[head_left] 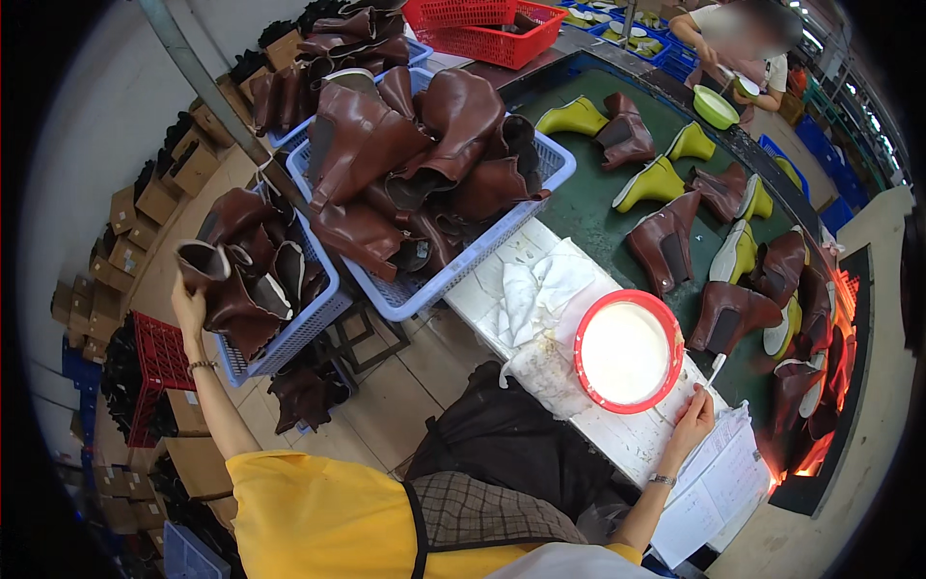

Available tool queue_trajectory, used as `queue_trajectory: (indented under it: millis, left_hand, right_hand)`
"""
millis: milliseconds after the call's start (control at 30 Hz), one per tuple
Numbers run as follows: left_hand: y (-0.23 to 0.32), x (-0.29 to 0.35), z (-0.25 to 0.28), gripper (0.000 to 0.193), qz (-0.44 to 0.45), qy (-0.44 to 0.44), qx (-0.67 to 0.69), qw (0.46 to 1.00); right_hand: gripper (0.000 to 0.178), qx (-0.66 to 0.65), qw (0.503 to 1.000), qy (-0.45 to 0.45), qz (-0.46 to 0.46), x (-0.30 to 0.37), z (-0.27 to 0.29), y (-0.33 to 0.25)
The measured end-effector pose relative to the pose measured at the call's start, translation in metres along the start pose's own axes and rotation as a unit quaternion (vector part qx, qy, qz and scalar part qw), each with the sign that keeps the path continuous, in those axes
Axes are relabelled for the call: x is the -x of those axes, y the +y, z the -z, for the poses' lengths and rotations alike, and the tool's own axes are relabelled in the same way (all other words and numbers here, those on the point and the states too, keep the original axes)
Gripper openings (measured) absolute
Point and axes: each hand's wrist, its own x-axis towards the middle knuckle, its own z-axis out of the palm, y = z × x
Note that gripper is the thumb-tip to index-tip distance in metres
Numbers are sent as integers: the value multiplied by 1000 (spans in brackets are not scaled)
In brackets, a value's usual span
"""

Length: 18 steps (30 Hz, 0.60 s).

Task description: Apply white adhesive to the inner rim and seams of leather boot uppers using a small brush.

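My left hand reaches out to the left and grips a brown leather ankle boot upper by its shaft, at the side of a blue basket filled with similar uppers. On the right, my right hand has its fingers closed round a thin brush with a white end, just beside a red-rimmed bowl of white liquid. The bowl stands on a white board. Crumpled white cloths lie to its left.
A larger blue basket heaped with brown uppers stands ahead. Brown uppers and yellow-green soled forms lie on a green conveyor running toward a glowing orange opening. Papers hang by my right wrist. A co-worker holds a brush at the far right.
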Motion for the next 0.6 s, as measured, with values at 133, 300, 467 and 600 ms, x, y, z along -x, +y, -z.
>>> queue_trajectory:
  millis: [133, 300, 467, 600]
  left_hand:
    - [40, -5, 16, 58, -64, 343, -26, 937]
    - [177, 29, 64, 46, -161, 331, 202, 908]
    - [265, 98, -13, 54, -108, -19, 323, 940]
    - [324, 166, -121, 77, -100, -547, 556, 618]
  right_hand:
    - [28, 6, 1000, 1, 10, 1, -1, -2]
    - [28, 13, 1000, -12, 13, -2, 0, 2]
    - [31, 60, 998, 13, 20, -1, 7, -7]
    - [33, -16, 999, -15, 25, -8, -1, -13]
